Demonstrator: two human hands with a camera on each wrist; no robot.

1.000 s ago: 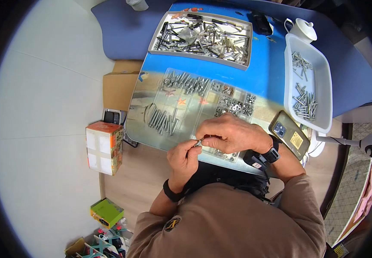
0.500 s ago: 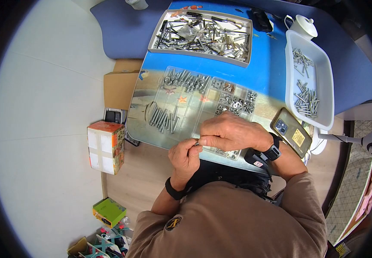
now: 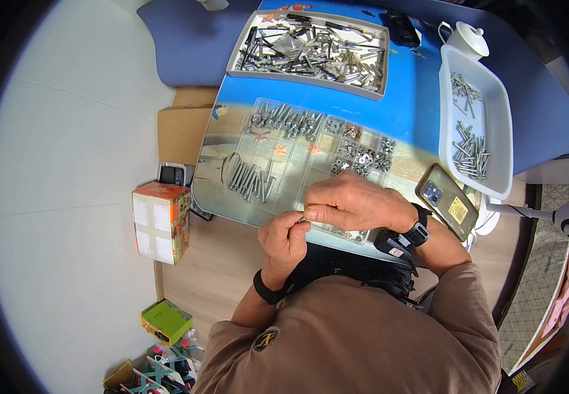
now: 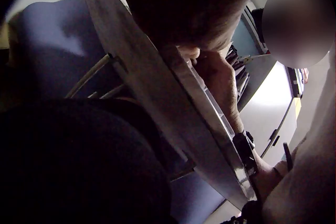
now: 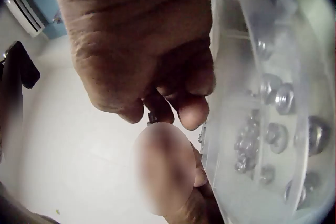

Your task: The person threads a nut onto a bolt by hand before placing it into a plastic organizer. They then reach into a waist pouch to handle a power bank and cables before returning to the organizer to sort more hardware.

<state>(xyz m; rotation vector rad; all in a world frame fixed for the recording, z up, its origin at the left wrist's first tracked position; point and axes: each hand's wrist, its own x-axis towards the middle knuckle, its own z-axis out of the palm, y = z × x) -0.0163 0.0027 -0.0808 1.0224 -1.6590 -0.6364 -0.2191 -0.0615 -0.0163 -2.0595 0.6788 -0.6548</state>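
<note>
My left hand [image 3: 282, 240] pinches a small metal bolt [image 3: 302, 220] between thumb and fingers, near the front edge of the table. The right hand [image 3: 357, 202] meets it from the right, thumb and index finger at the bolt's end. Most of the bolt is hidden by the fingers; a short dark end [image 5: 151, 117] shows in the right wrist view. Beneath the right hand lies a clear compartment box [image 3: 378, 178] with nuts and washers. Left of it, a clear divided box [image 3: 290, 172] holds rows of bolts [image 3: 250, 182].
A shallow cardboard box [image 3: 383, 92] full of mixed bolts stands at the back. On the right are a white tray [image 3: 504, 138] with long screws, a phone [image 3: 447, 202] and a white teapot [image 3: 468, 41]. A patterned carton [image 3: 161, 222] stands left of the table.
The right hand has shifted slightly and its fingers have closed in over the bolt's end, so less of the bolt shows. The left hand has hardly moved.
</note>
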